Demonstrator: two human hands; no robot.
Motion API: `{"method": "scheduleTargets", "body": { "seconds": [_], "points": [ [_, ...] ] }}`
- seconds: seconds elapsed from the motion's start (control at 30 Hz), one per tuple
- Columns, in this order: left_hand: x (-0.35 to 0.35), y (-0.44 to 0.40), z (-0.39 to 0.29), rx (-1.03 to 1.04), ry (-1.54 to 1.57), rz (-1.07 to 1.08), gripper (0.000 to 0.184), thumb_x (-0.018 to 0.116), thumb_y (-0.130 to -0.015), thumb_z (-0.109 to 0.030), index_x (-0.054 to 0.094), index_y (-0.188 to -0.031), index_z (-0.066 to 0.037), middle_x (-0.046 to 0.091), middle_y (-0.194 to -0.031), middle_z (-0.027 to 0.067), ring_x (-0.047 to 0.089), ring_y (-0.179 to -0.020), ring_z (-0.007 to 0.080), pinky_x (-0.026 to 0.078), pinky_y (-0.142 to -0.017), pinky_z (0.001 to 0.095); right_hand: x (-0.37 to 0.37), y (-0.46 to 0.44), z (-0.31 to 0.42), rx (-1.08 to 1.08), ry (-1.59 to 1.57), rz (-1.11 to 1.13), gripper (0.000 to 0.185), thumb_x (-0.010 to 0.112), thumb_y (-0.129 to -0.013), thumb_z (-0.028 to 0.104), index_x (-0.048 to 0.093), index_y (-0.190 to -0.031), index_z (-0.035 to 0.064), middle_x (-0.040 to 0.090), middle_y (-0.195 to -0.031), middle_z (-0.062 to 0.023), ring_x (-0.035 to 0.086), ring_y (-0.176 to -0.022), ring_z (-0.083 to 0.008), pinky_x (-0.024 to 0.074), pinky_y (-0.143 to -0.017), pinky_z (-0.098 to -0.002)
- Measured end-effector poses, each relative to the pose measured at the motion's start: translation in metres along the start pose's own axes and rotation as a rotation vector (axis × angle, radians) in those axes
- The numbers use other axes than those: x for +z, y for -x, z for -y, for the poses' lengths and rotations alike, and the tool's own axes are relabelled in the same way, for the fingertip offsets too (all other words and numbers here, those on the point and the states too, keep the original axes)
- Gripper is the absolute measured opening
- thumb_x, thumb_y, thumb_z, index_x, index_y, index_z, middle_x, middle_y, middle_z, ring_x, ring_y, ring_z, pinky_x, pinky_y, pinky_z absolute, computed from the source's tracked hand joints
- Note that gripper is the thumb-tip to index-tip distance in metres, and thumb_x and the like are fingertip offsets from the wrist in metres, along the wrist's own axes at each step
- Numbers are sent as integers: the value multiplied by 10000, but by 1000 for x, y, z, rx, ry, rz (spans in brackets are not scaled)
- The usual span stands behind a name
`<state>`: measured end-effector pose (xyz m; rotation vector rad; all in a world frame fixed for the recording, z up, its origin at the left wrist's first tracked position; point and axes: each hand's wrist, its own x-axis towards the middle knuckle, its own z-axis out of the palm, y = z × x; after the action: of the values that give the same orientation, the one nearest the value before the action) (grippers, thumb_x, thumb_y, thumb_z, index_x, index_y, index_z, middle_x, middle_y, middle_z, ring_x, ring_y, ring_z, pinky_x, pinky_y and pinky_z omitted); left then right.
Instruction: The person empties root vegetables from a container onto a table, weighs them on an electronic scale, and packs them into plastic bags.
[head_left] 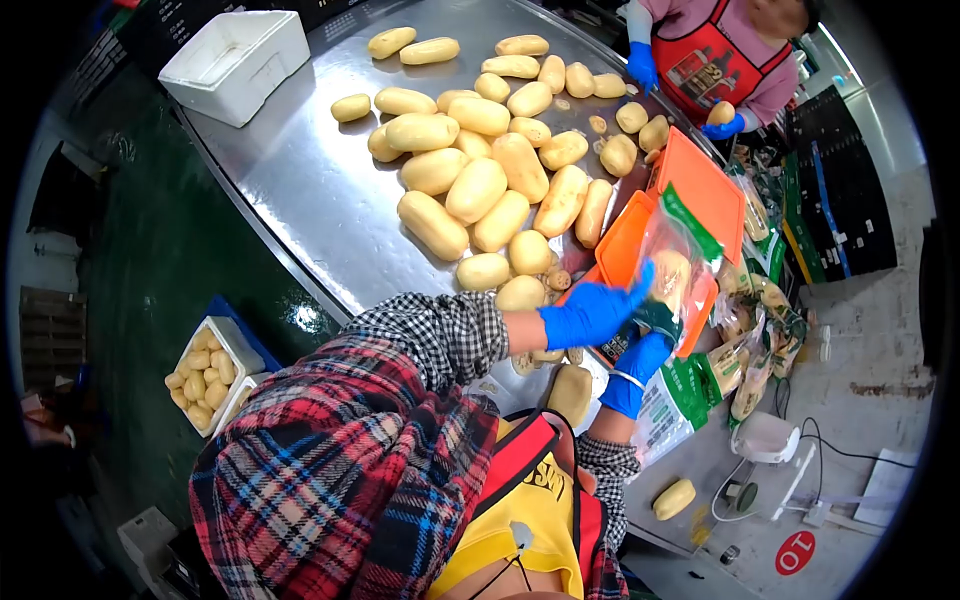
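My right hand [640, 372], in a blue glove with a white band at the wrist, grips the lower end of a clear plastic bag [690, 235] with a green top edge. Inside the bag sits a peeled potato [669, 275]. Beside the bag is my left hand [592, 315], also blue-gloved, with fingers stretched out and slightly blurred; whether it touches the plastic I cannot tell. Peeled potatoes [475, 190] lie in a loose heap beyond my left arm. Near my right wrist are flat green-and-white bags [665, 410].
Orange containers [706, 185] stand behind the bag. Filled bags [770, 300] pile up at right. A white foam box [235, 65] sits on the metal table [300, 170]; another box of potatoes [205, 375] stands lower left. Across the table, a co-worker's gloved hand [724, 124] holds a potato.
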<state>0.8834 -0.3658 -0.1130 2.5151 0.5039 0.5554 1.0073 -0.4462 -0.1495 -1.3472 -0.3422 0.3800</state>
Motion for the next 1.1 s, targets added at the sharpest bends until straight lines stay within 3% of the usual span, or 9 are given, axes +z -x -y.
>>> {"method": "scheduleTargets", "body": {
  "seconds": [0.13, 0.17, 0.3, 0.33, 0.6, 0.67, 0.73, 1.03, 1.1],
  "points": [
    [19, 22, -29, 349, 59, 14, 793, 575, -821, -178, 202, -1511, -60, 628, -674, 181, 621, -505, 290, 450, -418, 445, -9, -37, -29, -234, 117, 62, 247, 508, -971, 149, 614, -1138, 1, 663, -1082, -73, 644, -897, -181, 540, -775, -295],
    [23, 21, -30, 275, -172, -36, 763, 581, -836, -235, 250, -1502, -64, 626, -671, 176, 622, -512, 281, 459, -434, 438, -10, -39, -27, -214, 129, 75, 247, 510, -969, 144, 613, -1141, -1, 662, -1083, -74, 644, -899, -181, 540, -778, -296],
    [6, 13, -9, 145, 76, 65, 1115, 777, -710, -353, 72, -1532, -89, 682, -806, 136, 686, -651, 308, 504, -491, 411, -16, -49, -20, -185, 153, 119, 249, 516, -961, 124, 609, -1152, -5, 661, -1091, -78, 642, -910, -181, 537, -787, -297],
    [18, 16, -5, 122, 13, -71, 835, 583, -820, -164, 167, -1543, -197, 606, -654, 80, 613, -508, 252, 446, -405, 411, -16, -51, -21, -187, 163, 128, 249, 518, -959, 119, 608, -1155, -7, 661, -1093, -78, 642, -912, -181, 536, -790, -298],
    [-8, 39, 12, 93, 179, -29, 897, 657, -825, -200, 121, -1542, -163, 623, -794, 134, 627, -641, 319, 483, -517, 437, -23, -59, -16, -201, 249, 179, 262, 531, -942, 78, 600, -1177, -16, 658, -1108, -86, 638, -933, -179, 530, -809, -301],
    [-28, 48, 36, -87, 71, 41, 772, 657, -857, -320, 279, -1494, -102, 624, -878, 164, 620, -792, 343, 494, -669, 449, -25, -65, -17, -209, 281, 201, 267, 534, -937, 67, 598, -1182, -18, 657, -1112, -88, 637, -939, -179, 529, -814, -301],
    [-37, 73, 84, -105, -111, -222, 684, 685, -827, -353, 451, -1402, -67, 599, -1043, 170, 592, -922, 354, 475, -805, 444, -27, -70, -17, -218, 321, 221, 273, 537, -933, 57, 596, -1188, -21, 657, -1116, -90, 637, -944, -179, 528, -819, -302],
    [-125, 158, 200, -450, -325, -419, 925, 777, -748, -320, 292, -1486, -42, 506, -1241, 228, 524, -1098, 384, 428, -946, 468, -66, -11, -19, -407, 633, 239, 304, 551, -914, 11, 588, -1213, -31, 654, -1133, -98, 633, -968, -177, 521, -840, -306],
    [-127, 157, 204, -461, -279, -444, 893, 786, -762, -300, 319, -1475, -32, 508, -1270, 225, 525, -1117, 372, 435, -956, 456, -62, 23, -9, -354, 472, 35, 340, 580, -880, -46, 593, -1220, -46, 664, -1109, -105, 624, -967, -167, 511, -837, -307]
  ]
}}
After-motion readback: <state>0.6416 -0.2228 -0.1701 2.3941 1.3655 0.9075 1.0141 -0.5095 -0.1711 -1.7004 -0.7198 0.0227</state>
